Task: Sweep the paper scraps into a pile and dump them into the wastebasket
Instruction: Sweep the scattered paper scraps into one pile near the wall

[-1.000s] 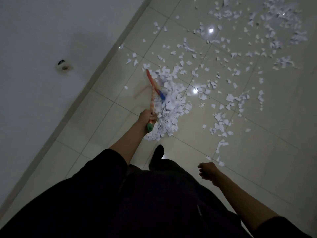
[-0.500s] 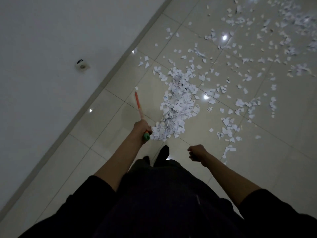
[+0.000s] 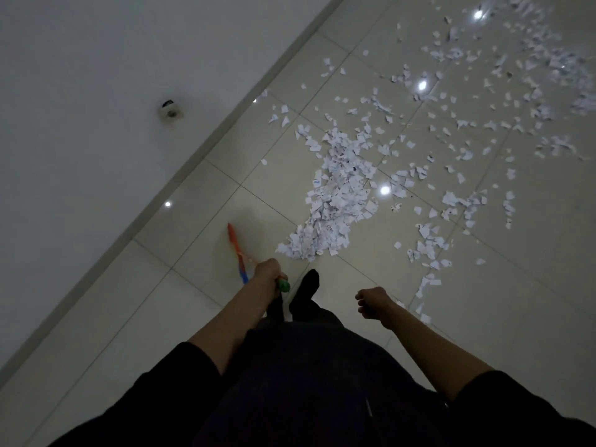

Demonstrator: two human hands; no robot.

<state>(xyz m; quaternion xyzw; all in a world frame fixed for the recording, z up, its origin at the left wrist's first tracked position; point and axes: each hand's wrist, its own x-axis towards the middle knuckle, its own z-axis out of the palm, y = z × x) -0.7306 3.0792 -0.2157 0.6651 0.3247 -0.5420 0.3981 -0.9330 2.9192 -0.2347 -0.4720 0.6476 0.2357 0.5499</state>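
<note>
- White paper scraps [image 3: 335,195] heaped in a long ragged pile on the tiled floor, more scattered beyond.
- Broom [image 3: 238,253], orange-and-blue, lying left of the pile, apart from it.

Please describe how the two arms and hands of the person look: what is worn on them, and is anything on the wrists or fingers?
Both arms wear dark, nearly black sleeves pushed up near the elbows, so the forearms are bare. The left hand and the right hand wear no gloves. No watch, bracelet or ring shows on either, though the dim light would hide small details.
</note>
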